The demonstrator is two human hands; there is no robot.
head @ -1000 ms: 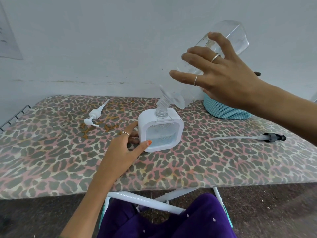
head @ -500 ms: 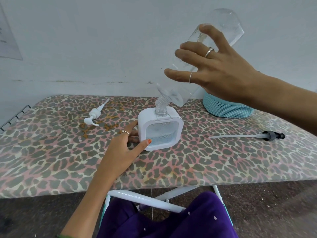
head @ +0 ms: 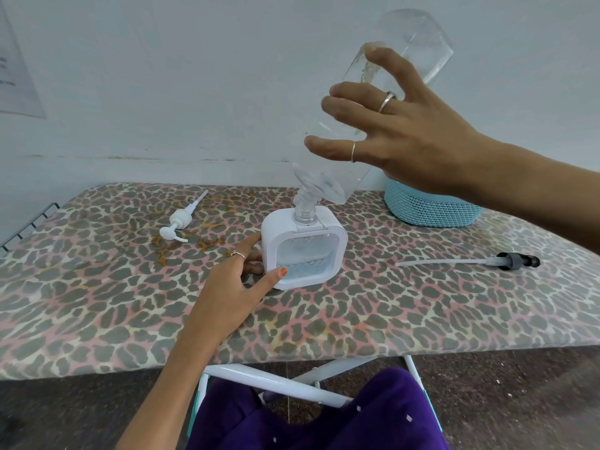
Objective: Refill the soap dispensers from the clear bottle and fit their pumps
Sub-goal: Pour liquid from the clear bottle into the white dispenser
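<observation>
A white square soap dispenser [head: 304, 253] with a clear window stands mid-table, a little liquid in its bottom. My left hand [head: 242, 276] grips its left side, thumb on the front corner. My right hand [head: 394, 131] holds the clear bottle [head: 412, 43] tipped steeply upside down, its threaded neck [head: 305, 203] meeting the dispenser's open mouth. A white pump [head: 180, 220] lies on the table to the left. A black-headed pump with a long tube [head: 516, 261] lies to the right.
A teal woven basket [head: 431, 207] sits at the back right, behind the bottle. The leopard-print board [head: 97, 306] stands against a pale wall; a wire rack [head: 29, 224] sticks out at its left end. White legs and my purple-clad lap are below.
My right hand has raised the bottle's base higher, tilting it more steeply over the dispenser. The left hand and dispenser have stayed put.
</observation>
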